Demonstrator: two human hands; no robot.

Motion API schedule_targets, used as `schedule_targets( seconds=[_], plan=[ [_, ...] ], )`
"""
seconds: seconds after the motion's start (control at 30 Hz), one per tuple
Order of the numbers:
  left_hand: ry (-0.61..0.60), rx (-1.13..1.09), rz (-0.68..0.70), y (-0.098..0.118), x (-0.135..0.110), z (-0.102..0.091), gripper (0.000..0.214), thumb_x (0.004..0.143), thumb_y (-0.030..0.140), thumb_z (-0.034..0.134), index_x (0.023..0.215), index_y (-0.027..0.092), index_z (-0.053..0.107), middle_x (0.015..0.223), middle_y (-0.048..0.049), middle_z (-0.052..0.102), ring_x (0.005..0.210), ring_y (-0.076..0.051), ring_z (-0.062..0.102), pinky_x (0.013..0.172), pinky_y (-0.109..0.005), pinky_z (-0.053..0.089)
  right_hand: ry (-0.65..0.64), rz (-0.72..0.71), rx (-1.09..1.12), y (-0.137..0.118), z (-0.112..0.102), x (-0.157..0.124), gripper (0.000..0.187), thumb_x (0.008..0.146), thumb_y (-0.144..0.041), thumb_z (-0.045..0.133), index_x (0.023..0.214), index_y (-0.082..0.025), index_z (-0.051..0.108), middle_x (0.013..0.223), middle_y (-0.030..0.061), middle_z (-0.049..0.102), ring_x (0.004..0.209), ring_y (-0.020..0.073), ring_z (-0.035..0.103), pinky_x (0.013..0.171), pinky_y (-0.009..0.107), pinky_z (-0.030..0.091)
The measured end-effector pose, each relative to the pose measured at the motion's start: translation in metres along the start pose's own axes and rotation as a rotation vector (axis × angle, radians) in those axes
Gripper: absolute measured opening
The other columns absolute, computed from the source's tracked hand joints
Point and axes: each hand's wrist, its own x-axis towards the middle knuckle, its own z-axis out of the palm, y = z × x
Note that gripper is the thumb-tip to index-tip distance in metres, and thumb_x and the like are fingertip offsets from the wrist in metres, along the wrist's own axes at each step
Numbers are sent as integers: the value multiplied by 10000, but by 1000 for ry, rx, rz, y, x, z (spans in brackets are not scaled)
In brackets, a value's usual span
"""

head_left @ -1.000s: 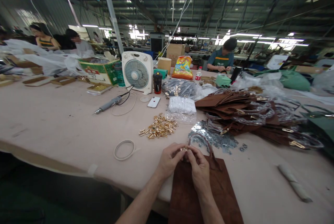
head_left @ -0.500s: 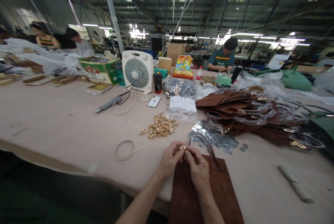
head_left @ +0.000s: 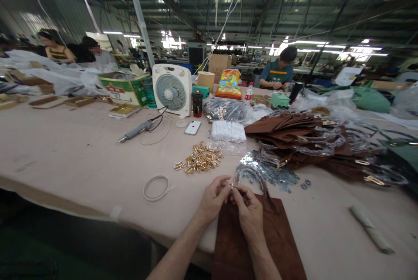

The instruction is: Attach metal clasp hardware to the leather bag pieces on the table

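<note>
Between my fingertips is a small gold metal fitting (head_left: 232, 185). My left hand (head_left: 213, 199) pinches it from the left, and my right hand (head_left: 250, 210) grips it from the right. Both are held over the top edge of a brown bag panel (head_left: 274, 236), which lies at the table's front edge. A plastic-wrapped handle (head_left: 253, 171) arches up from that panel just beyond my hands. Farther off lie a heap of gold metal fittings (head_left: 199, 158) and a spread of small silver metal plates (head_left: 271, 173).
A stack of brown bag pieces (head_left: 303, 136) with wrapped handles lies at right. A tape roll (head_left: 156, 187), an electric screwdriver (head_left: 135, 131), a phone (head_left: 193, 127) and a fan (head_left: 172, 90) are on the table (head_left: 81, 153). Across it sits a co-worker (head_left: 277, 73).
The gold fitting has turned between my fingertips, so less of its face shows. My hands have barely shifted, and the other things stay where they were.
</note>
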Motion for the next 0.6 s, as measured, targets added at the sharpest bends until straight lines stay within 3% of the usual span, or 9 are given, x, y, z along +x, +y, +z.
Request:
schedule_targets(
  seconds=[0.2, 0.47, 0.6],
  plan=[
    [5, 73, 80, 0, 1, -1, 427, 886, 434, 791, 1229, 188, 731, 1076, -76, 663, 838, -163, 654, 761, -278, 579, 12, -16, -35, 4, -4, 1, 378, 908, -515, 731, 1091, -190, 787, 993, 90, 777, 812, 217, 705, 750, 314, 581],
    [21, 113, 72, 4, 3, -1, 321, 963, 446, 692, 1154, 194, 745, 1019, -51, 679, 723, -132, 648, 680, -255, 564, -58, -28, 4, 1, 0, -1, 327, 940, -491, 709, 1048, -188, 769, 793, 35, 715, 712, 176, 646, 679, 277, 555],
    [43, 197, 128, 5, 3, -2, 254, 994, 410, 650, 1082, 199, 760, 1020, -56, 702, 890, -177, 675, 803, -274, 559, -44, -10, 23, 1, 1, -1, 320, 904, -482, 760, 1032, -189, 743, 810, 31, 712, 727, 174, 664, 685, 268, 560]
  ],
)
